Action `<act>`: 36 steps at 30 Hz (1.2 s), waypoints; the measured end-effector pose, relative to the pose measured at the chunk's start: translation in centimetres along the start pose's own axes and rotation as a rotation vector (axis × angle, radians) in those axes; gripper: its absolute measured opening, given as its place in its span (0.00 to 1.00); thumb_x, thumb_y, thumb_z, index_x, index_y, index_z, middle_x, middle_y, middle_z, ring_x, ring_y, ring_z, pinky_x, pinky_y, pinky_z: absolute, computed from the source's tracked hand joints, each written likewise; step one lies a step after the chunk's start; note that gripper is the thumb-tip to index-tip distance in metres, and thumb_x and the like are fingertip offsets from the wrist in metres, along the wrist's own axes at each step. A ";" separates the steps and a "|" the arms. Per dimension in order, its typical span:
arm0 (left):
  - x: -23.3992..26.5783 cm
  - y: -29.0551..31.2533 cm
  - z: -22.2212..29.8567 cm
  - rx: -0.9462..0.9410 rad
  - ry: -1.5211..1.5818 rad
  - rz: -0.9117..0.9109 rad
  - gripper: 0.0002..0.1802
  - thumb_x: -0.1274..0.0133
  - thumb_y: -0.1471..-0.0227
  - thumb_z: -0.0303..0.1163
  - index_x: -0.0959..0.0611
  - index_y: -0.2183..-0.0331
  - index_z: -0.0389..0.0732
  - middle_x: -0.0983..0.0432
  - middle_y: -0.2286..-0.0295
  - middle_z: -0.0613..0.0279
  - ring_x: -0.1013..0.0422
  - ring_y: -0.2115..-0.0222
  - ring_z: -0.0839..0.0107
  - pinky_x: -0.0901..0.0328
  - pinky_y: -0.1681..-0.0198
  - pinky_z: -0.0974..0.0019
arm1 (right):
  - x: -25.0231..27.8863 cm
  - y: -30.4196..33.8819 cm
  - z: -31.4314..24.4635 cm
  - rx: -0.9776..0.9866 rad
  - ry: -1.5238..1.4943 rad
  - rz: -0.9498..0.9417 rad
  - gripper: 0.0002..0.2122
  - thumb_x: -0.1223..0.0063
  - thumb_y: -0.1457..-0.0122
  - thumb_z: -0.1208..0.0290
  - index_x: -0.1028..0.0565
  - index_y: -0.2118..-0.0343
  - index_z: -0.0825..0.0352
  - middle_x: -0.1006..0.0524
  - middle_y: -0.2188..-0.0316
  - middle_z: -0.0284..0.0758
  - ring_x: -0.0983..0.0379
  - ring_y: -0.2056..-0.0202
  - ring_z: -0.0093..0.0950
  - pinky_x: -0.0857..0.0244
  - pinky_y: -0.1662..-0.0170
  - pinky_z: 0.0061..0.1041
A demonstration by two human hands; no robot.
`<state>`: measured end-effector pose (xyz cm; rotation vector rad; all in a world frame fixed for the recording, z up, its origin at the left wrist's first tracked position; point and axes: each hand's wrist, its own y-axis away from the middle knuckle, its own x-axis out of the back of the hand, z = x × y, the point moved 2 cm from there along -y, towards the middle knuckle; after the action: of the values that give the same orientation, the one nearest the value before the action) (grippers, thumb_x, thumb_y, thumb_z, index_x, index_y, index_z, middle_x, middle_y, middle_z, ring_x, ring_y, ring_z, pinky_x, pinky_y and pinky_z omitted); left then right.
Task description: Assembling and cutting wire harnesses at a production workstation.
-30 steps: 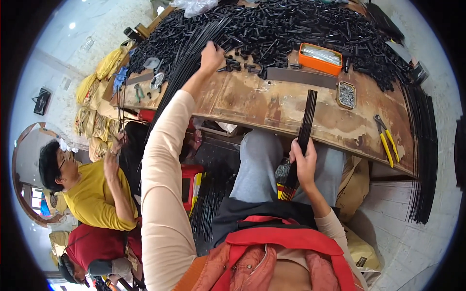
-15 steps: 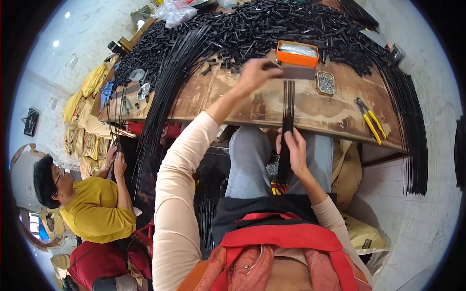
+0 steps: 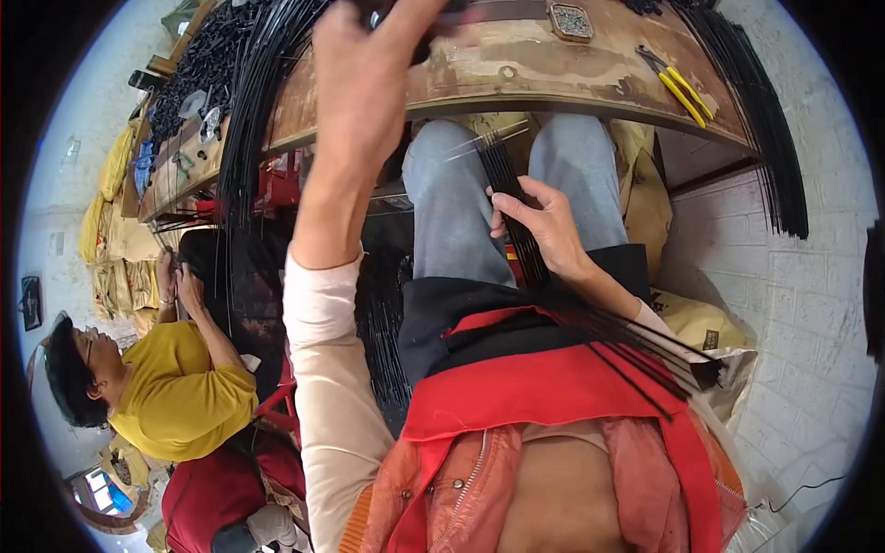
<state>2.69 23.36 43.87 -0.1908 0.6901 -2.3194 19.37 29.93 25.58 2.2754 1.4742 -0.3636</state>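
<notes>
My right hand [image 3: 539, 221] is closed around a bundle of thin black rods [image 3: 499, 161], held slanting above my lap. The upper ends stick out past my thumb, with a few pale thin rods lying crosswise there. More of the rods [image 3: 627, 339] run down across my apron toward the lower right. My left hand [image 3: 364, 83] is raised high over the table's left part, smeared by motion. Its fingers are bent around something small and dark, too blurred to name.
The wooden table [image 3: 562, 74] holds a small tray of metal bits [image 3: 571, 21] and yellow-handled pliers [image 3: 678, 88]. Long black rods [image 3: 247, 120] hang over its edge left, and another bundle [image 3: 770, 138] right. A co-worker in a yellow top [image 3: 180, 392] sits at the left.
My left hand has come up and back from the black pile, toward the upper left. The rod bundle in my right hand now slants instead of standing straight. The view has tilted down.
</notes>
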 end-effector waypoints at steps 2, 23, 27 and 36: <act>1.7 3.5 -5.6 0.339 -0.077 0.217 0.15 0.48 0.41 0.35 0.18 0.61 0.31 0.22 0.74 0.62 0.26 0.76 0.76 0.33 0.73 0.74 | 0.4 0.5 0.3 0.014 0.064 0.010 0.12 0.44 0.40 0.68 0.26 0.60 0.72 0.24 0.75 0.34 0.26 0.73 0.22 0.30 0.66 0.22; -0.8 11.6 -13.4 0.431 0.438 0.735 0.16 0.49 0.39 0.36 0.22 0.55 0.35 0.28 0.72 0.66 0.34 0.73 0.79 0.36 0.69 0.74 | -0.4 0.2 0.9 -0.001 0.076 0.046 0.10 0.44 0.40 0.70 0.25 0.61 0.72 0.23 0.75 0.35 0.25 0.72 0.23 0.28 0.66 0.22; 1.1 13.2 -13.5 0.576 0.680 0.661 0.14 0.46 0.41 0.37 0.22 0.58 0.38 0.24 0.70 0.63 0.27 0.72 0.76 0.30 0.65 0.72 | -0.1 0.4 0.9 -0.010 0.058 0.059 0.09 0.45 0.40 0.72 0.25 0.62 0.73 0.23 0.75 0.35 0.25 0.73 0.23 0.28 0.66 0.22; -0.5 13.5 -11.3 0.763 0.633 0.520 0.14 0.42 0.45 0.38 0.19 0.61 0.39 0.21 0.64 0.58 0.23 0.67 0.72 0.26 0.61 0.70 | -0.1 1.0 0.0 0.012 0.059 0.078 0.08 0.46 0.39 0.73 0.26 0.62 0.73 0.23 0.75 0.35 0.25 0.73 0.22 0.29 0.66 0.22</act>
<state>7.37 20.18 27.15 0.9791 0.0613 -1.9431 20.22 29.52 25.77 2.3642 1.4100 -0.2851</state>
